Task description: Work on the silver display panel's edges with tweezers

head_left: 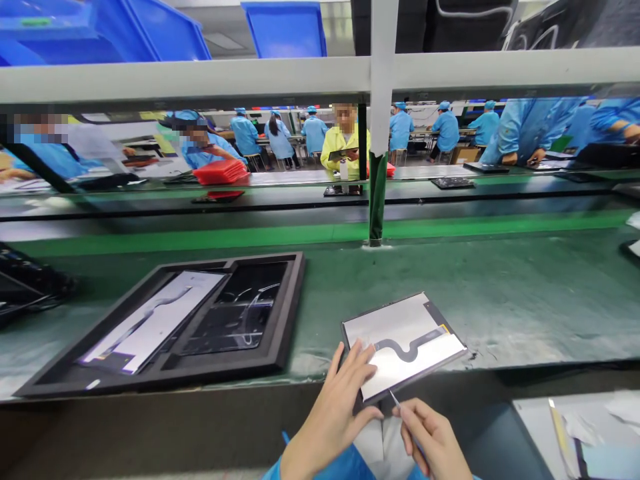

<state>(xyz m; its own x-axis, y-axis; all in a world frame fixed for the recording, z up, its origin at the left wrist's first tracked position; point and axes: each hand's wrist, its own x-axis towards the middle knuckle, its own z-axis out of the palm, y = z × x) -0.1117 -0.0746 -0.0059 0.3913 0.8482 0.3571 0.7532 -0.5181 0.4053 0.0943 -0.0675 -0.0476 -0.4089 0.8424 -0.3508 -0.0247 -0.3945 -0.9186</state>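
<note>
A tablet-sized display panel (383, 377) lies back side up at the bench's front edge, its near corner sticking out past it. Across its silvery back runs a dark, S-curved flex cable (407, 352). My left hand (345, 400) rests on the panel's left end, fingers stretched and spread, thumb apart by the lower edge. In my right hand (425, 433), pinched between thumb and fingers, is a slim pointed metal tool that looks like tweezers (395, 400). Its tip is at the panel's lower edge; whether it touches cannot be made out.
Left on the green bench (525, 300) sits a black foam tray (293, 313) holding another silver-backed panel (173, 307) and a dark glossy panel (240, 310). A shelf post (377, 200) rises behind. At lower right is a grey surface (535, 420) with scraps. Co-workers sit across the line.
</note>
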